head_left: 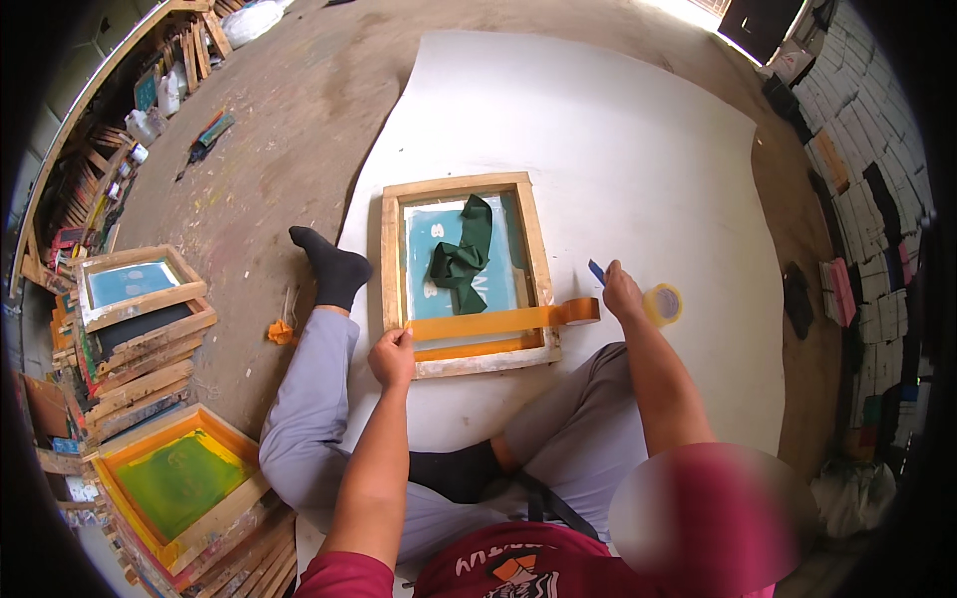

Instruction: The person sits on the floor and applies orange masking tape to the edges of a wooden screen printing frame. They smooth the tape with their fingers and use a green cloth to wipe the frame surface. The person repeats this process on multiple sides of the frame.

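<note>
In front of me a wooden screen-printing frame (392,249) with blue mesh lies on a white sheet. A crumpled dark green cloth (462,261) rests on the mesh. My left hand (393,358) pinches the loose end of a strip of brown packing tape (478,324), which stretches across the near part of the frame. Its roll (580,311) sits at the frame's right side, touched by neither hand. My right hand (623,291) is closed around a slim blue cutter (596,270), whose tip points up and left. Beside that hand stands a yellowish tape roll (662,304).
The white sheet (598,110) covers much of the floor. At left are stacked wooden frames (150,349), one with green-yellow mesh (184,478). An orange scrap (280,332) lies near my foot. Dark and white stacks (877,199) line the right side.
</note>
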`<state>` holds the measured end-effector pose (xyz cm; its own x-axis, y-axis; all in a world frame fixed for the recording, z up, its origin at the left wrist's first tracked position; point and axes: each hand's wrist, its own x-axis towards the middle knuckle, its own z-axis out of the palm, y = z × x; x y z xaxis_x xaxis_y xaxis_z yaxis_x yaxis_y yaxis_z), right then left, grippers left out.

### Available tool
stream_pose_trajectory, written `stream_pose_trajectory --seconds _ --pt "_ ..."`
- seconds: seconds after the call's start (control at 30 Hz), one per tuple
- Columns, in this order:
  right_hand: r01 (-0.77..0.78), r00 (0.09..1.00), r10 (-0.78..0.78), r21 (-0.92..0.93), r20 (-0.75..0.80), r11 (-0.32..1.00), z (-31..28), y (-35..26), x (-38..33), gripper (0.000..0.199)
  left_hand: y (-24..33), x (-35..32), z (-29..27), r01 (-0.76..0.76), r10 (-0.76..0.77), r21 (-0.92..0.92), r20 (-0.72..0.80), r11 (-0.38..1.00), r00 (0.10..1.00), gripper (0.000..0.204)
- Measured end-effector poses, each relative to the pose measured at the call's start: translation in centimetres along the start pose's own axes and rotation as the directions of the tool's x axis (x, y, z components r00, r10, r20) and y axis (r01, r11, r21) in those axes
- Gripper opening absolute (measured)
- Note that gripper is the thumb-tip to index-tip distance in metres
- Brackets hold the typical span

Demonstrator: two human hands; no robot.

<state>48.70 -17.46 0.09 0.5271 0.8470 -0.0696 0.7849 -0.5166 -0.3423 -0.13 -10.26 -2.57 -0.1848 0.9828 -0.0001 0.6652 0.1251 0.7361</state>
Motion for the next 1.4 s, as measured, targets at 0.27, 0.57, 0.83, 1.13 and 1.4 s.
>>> stream_pose_trajectory --seconds 0.27,0.57,0.83,1.13,1.4 --pt "0.042 0.998 -0.055 0.285 0.037 0.957 -2.3 -7.9 -6.4 0.036 0.4 0.1 -0.3 -0.016 0.016 0.002 -0.014 1.0 1.0 0.025" --pt "0.05 0.987 -0.086 0.243 0.139 0.969 1.0 -11.8 -13.2 0.04 0.1 0.2 -0.2 -0.025 0.024 0.039 0.013 0.999 1.0 0.027" --pt "-0.026 0.967 -0.029 0.21 0.254 0.977 0.4 -13.4 -13.0 0.055 0.1 0.1 -0.5 -0.011 0.011 0.047 0.0 0.999 1.0 0.026" --pt "-0.012 0.977 -0.035 0.217 0.209 0.976 1.3 -13.2 -12.6 0.053 0.9 0.0 -1.0 0.034 -0.037 0.053 0.065 0.998 0.997 0.029" --pt "-0.082 0.946 0.043 0.109 0.32 0.991 -0.1 -14.6 -12.6 0.059 0.0 0.3 -0.4 -0.008 0.007 0.075 0.017 0.997 1.0 0.026"
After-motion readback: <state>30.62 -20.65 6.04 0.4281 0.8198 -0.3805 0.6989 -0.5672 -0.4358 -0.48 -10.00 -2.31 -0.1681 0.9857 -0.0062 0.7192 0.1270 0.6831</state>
